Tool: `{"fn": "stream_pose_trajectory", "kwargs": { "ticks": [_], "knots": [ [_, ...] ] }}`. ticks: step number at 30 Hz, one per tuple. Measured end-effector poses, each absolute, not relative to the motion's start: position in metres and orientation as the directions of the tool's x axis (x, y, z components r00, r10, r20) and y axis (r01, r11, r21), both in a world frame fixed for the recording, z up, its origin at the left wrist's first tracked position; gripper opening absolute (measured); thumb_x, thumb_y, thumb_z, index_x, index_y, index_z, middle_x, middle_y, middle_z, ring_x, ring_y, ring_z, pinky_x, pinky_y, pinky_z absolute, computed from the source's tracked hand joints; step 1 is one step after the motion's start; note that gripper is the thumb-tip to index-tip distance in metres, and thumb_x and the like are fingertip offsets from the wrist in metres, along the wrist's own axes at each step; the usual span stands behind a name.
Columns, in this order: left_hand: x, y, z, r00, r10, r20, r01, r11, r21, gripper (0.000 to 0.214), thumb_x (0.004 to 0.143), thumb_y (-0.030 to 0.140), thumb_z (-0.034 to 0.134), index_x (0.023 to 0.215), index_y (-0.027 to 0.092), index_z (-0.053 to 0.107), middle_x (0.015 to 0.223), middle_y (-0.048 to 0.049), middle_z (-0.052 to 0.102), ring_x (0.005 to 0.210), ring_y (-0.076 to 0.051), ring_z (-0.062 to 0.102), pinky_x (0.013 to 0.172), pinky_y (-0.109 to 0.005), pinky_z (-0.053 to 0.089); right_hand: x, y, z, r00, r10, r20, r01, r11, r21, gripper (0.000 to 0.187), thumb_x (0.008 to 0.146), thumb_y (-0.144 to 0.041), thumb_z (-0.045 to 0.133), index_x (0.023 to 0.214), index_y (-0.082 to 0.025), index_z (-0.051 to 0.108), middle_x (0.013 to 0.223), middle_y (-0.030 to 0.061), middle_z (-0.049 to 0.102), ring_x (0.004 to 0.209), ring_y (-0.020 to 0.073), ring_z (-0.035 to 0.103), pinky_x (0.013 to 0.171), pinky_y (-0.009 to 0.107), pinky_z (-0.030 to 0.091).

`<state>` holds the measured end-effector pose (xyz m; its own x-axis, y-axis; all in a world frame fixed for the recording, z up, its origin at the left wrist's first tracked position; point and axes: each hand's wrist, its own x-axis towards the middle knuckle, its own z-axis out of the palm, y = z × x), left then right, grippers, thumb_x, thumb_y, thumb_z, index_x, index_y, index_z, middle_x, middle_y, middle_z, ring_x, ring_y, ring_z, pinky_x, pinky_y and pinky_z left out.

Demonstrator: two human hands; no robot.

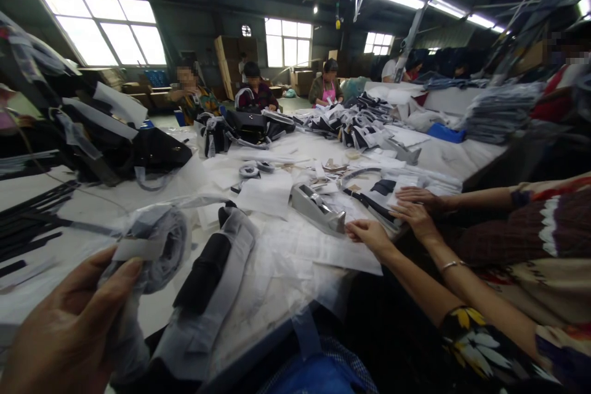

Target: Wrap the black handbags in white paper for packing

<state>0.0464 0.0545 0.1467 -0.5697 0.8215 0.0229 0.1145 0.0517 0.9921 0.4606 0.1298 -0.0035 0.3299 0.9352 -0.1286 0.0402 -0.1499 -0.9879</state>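
Note:
My left hand (69,326) is at the bottom left, closed on a grey rolled bundle (161,243) wrapped in clear plastic. Its thumb presses a pale strip (138,249) against the bundle. A black piece in a grey wrap (212,283) lies just right of it on the white table (286,258). My right hand (367,234) reaches in from the bottom right in a flowered sleeve. It lies flat and open on white paper beside a grey tape dispenser (318,206).
Two hands of a co-worker (415,206) rest on black parts right of the dispenser. Black bags (157,151) and straps (28,221) pile at the left. More bags and papers (351,123) cover the far table, where several people sit. A blue object (318,375) is below the table edge.

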Motion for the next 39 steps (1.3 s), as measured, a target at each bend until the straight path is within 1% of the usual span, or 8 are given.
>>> {"fn": "stream_pose_trajectory", "kwargs": {
  "ticks": [4, 9, 13, 20, 26, 32, 35, 39],
  "knots": [
    [0.040, 0.058, 0.140, -0.524, 0.852, -0.016, -0.042, -0.007, 0.999, 0.059, 0.053, 0.045, 0.087, 0.105, 0.022, 0.070, 0.072, 0.0022, 0.071, 0.058, -0.014, 0.062, 0.048, -0.019, 0.046, 0.401, 0.118, 0.037, 0.139, 0.988, 0.073, 0.060, 0.065, -0.996, 0.040, 0.070, -0.051, 0.082, 0.087, -0.015, 0.076, 0.078, 0.0068, 0.072, 0.059, 0.0127, 0.058, 0.059, 0.028, 0.051],
    [0.042, 0.056, 0.132, -0.343, 0.927, 0.153, 0.032, -0.152, 0.988, 0.054, 0.071, 0.048, 0.079, 0.113, 0.017, 0.065, 0.106, -0.0063, 0.074, 0.099, -0.023, 0.069, 0.081, -0.028, 0.054, 0.293, 0.100, 0.112, -0.239, 0.929, 0.282, -0.159, 0.250, -0.955, 0.059, 0.081, -0.039, 0.077, 0.134, -0.022, 0.058, 0.071, 0.0012, 0.071, 0.056, 0.0138, 0.060, 0.060, 0.030, 0.053],
    [0.048, 0.054, 0.130, -0.324, 0.911, 0.254, 0.094, -0.236, 0.967, 0.044, 0.076, 0.044, 0.077, 0.110, 0.018, 0.066, 0.107, -0.0057, 0.073, 0.100, -0.021, 0.068, 0.088, -0.029, 0.052, 0.225, 0.093, 0.146, -0.360, 0.838, 0.409, -0.298, 0.313, -0.902, 0.065, 0.081, -0.034, 0.076, 0.139, -0.024, 0.050, 0.073, -0.0003, 0.072, 0.059, 0.0152, 0.065, 0.060, 0.029, 0.054],
    [0.047, 0.050, 0.132, -0.316, 0.910, 0.269, 0.044, -0.269, 0.962, 0.040, 0.076, 0.041, 0.078, 0.107, 0.017, 0.068, 0.106, -0.0067, 0.073, 0.100, -0.021, 0.068, 0.087, -0.028, 0.052, 0.197, 0.102, 0.147, -0.352, 0.855, 0.380, -0.099, 0.370, -0.924, 0.064, 0.082, -0.041, 0.074, 0.137, -0.024, 0.047, 0.065, -0.0027, 0.071, 0.050, 0.0153, 0.065, 0.051, 0.024, 0.052],
    [0.043, 0.048, 0.134, -0.255, 0.952, 0.170, -0.096, -0.199, 0.975, 0.047, 0.073, 0.045, 0.079, 0.109, 0.017, 0.068, 0.101, -0.0070, 0.075, 0.091, -0.021, 0.071, 0.080, -0.027, 0.054, 0.189, 0.114, 0.133, -0.409, 0.886, 0.220, -0.164, 0.166, -0.972, 0.091, 0.076, -0.049, 0.077, 0.151, -0.019, 0.034, 0.048, -0.0077, 0.060, 0.035, 0.0132, 0.052, 0.035, 0.019, 0.041],
    [0.037, 0.050, 0.136, -0.199, 0.976, 0.093, -0.206, -0.135, 0.969, 0.051, 0.074, 0.044, 0.079, 0.115, 0.017, 0.065, 0.094, -0.0052, 0.075, 0.085, -0.018, 0.071, 0.076, -0.024, 0.054, 0.188, 0.122, 0.115, -0.329, 0.898, 0.292, -0.175, 0.246, -0.953, 0.103, 0.078, -0.043, 0.077, 0.159, -0.024, 0.017, 0.046, -0.0113, 0.057, 0.038, 0.0126, 0.052, 0.039, 0.020, 0.043],
    [0.036, 0.051, 0.136, -0.235, 0.968, 0.092, -0.206, -0.142, 0.968, 0.054, 0.073, 0.044, 0.080, 0.117, 0.016, 0.064, 0.093, -0.0057, 0.075, 0.086, -0.019, 0.071, 0.074, -0.024, 0.054, 0.196, 0.114, 0.114, -0.234, 0.914, 0.333, -0.135, 0.309, -0.942, 0.095, 0.083, -0.044, 0.073, 0.158, -0.021, 0.020, 0.054, -0.0078, 0.064, 0.044, 0.0142, 0.059, 0.049, 0.025, 0.052],
    [0.039, 0.052, 0.135, -0.262, 0.958, 0.113, -0.173, -0.162, 0.972, 0.053, 0.072, 0.044, 0.080, 0.114, 0.015, 0.065, 0.096, -0.0063, 0.074, 0.091, -0.021, 0.070, 0.080, -0.027, 0.054, 0.203, 0.097, 0.125, -0.231, 0.892, 0.389, -0.172, 0.356, -0.918, 0.089, 0.089, -0.043, 0.068, 0.159, -0.026, 0.017, 0.090, 0.0013, 0.077, 0.084, 0.0203, 0.073, 0.086, 0.037, 0.057]
  ]
}}
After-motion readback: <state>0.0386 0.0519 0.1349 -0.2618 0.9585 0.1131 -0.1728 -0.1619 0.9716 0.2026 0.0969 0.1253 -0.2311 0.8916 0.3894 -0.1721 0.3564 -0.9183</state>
